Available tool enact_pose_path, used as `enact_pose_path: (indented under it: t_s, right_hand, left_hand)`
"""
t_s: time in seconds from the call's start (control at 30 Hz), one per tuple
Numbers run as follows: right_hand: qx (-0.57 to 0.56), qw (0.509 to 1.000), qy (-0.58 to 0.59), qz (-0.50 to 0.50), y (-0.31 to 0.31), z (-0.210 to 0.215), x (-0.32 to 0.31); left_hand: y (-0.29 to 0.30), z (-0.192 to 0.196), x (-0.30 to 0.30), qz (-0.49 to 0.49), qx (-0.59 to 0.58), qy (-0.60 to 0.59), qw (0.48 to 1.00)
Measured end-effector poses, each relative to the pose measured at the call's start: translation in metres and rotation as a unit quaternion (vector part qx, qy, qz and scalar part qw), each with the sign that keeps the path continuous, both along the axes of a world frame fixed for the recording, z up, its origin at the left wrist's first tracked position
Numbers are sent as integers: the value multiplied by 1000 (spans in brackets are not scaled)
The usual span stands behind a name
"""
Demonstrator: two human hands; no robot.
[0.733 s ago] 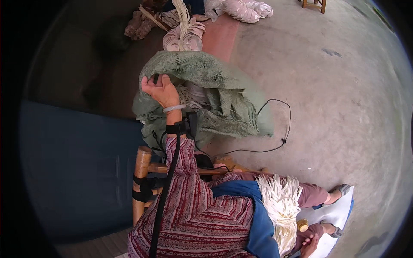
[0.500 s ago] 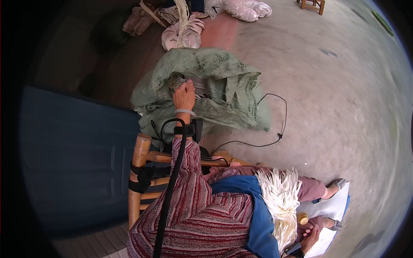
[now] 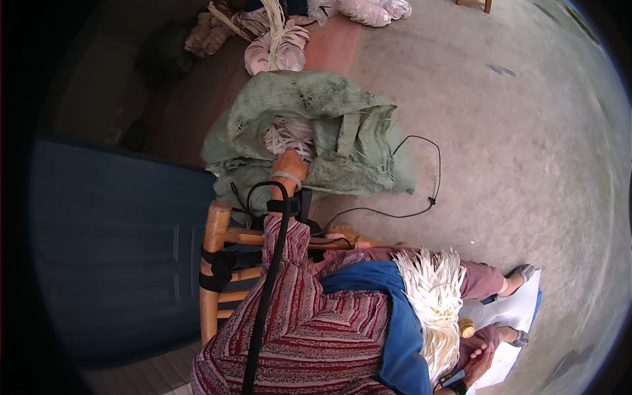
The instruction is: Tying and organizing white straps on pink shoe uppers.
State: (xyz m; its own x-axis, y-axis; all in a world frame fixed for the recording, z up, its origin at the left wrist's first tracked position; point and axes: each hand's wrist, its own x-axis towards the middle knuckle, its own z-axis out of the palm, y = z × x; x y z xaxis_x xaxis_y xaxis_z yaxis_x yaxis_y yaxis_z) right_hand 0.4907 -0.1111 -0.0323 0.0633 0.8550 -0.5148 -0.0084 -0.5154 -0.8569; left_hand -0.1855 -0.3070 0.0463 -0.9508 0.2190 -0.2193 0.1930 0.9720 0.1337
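My left hand (image 3: 290, 165) reaches into the mouth of a green woven sack (image 3: 395, 148). Its knuckles are bent and the fingers curl out of sight, so what they grip is hidden. Just beyond it, inside the sack, lies a bundle of pale flat strips (image 3: 289, 133), which the hand touches. At the lower right my right hand (image 3: 484, 363) is near my leg, fingers fairly straight and holding nothing that shows. A thick bunch of cream strips (image 3: 431, 286) lies across my lap on a blue cloth (image 3: 401, 329). Beside it is a small yellowish round object (image 3: 467, 327).
A bamboo chair (image 3: 212, 263) is under me, with a dark blue door (image 3: 118, 250) to the left. Black cable (image 3: 388, 212) loops over the concrete floor. Wrapped pale coils (image 3: 257, 58) are beyond the sack. A white sheet (image 3: 525, 296) is under my feet.
My left hand has drawn back toward me within the sack mouth, and the pale strips inside now show. My right hand has shifted slightly, its fingers pointing more upward.
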Motion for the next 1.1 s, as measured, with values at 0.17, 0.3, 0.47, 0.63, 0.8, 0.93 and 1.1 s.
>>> enact_pose_path:
  t_s: [0.17,0.3,0.47,0.63,0.8,0.93,1.1]
  right_hand:
    - [-4,999,9,-32,-3,6,-12]
    - [-15,1000,-11,-18,2,-1,-5]
    - [-8,999,-11,-35,-6,-1,-4]
    - [-1,1000,-5,-28,-9,1,-4]
    - [2,999,-8,-47,-9,-7,-1]
    - [5,998,-20,-63,-13,1,-4]
    - [15,998,-13,-52,-9,-3,-3]
  left_hand:
    - [-8,-20,-33,90,196,213,953]
    - [-16,-43,-86,102,115,344,926]
    - [-28,-52,-116,236,44,80,967]
    - [-83,-100,-178,291,179,-90,936]
    - [-107,-133,-221,361,246,-158,886]
    - [-82,-119,-195,316,181,-119,924]
    - [-66,-73,-149,205,-44,55,976]
